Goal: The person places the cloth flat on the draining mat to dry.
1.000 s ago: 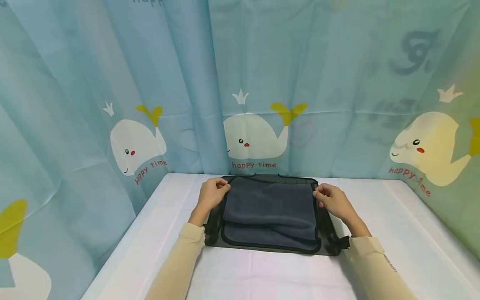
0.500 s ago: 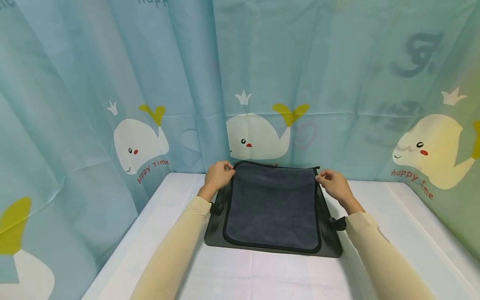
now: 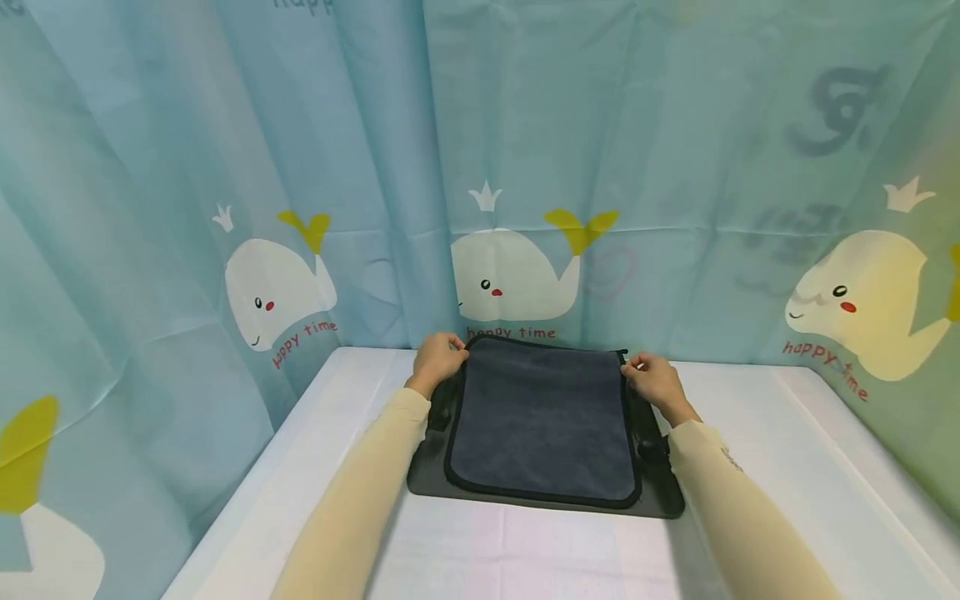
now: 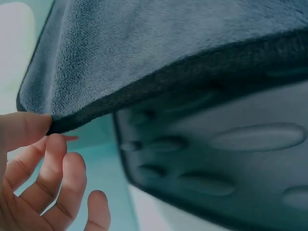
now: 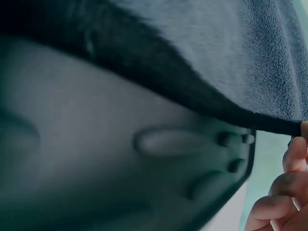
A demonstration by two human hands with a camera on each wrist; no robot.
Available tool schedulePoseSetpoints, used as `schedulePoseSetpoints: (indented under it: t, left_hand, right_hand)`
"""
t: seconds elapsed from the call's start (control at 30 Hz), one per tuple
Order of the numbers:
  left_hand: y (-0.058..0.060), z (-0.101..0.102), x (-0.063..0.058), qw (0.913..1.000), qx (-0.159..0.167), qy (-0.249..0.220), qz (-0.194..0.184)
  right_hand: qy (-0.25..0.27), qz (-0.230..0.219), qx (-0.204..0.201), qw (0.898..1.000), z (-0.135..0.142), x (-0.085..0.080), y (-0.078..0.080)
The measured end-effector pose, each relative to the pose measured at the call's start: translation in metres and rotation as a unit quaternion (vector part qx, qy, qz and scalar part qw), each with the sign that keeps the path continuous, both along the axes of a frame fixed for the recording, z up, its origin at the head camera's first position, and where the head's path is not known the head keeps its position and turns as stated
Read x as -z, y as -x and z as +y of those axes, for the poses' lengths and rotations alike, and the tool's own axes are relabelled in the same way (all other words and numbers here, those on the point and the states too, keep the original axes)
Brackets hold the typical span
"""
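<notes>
A dark grey-blue cloth with a black bound edge is spread over a dark board. The left hand pinches the cloth's far left edge between thumb and forefinger; in the left wrist view the other fingers are bent loosely beside it. At the far right corner the right hand pinches the edge, partly cut off in the right wrist view. The cloth's near edge lies on the board, while its sides are lifted there. Raised oval bumps on the board show beneath the cloth.
The board rests on a white-covered table near its far side. Behind and at both sides hangs a blue-green curtain printed with whales. Black straps sit at the wrists.
The folded cloth was raised at its far edge and opened out to full length. Both hands rose with it, then came down slightly; the right hand moved a little left.
</notes>
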State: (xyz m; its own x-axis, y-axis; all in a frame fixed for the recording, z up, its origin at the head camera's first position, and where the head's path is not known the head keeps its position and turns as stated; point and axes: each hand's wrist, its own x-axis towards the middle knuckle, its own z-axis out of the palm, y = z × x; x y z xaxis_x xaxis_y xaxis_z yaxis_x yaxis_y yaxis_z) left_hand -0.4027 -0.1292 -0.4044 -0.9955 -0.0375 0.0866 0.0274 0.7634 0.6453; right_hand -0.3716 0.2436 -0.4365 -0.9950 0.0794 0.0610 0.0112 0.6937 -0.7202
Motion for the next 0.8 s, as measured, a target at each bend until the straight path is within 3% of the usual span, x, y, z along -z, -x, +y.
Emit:
schedulePoseSetpoints:
  t: [0.23,0.47,0.63,0.8]
  left_hand:
    - [0.004,0.003,0.022,0.9991,-0.026,0.004,-0.033]
    - [0.010,0.010,0.031,0.9978,-0.039,0.007,-0.053]
    - [0.012,0.014,0.035,0.9992,-0.020,0.000,-0.034]
    - [0.015,0.015,0.041,0.9991,0.028,-0.030,0.005]
  right_hand:
    - [-0.003,-0.021,0.019,1.000,-0.007,0.006,0.005]
    - [-0.054,-0.033,0.012,0.998,-0.012,0.008,0.010]
    - [-0.012,-0.032,-0.007,0.999,-0.017,0.012,0.014]
    - [0.028,-0.045,-0.060,0.997,-0.020,0.012,0.014]
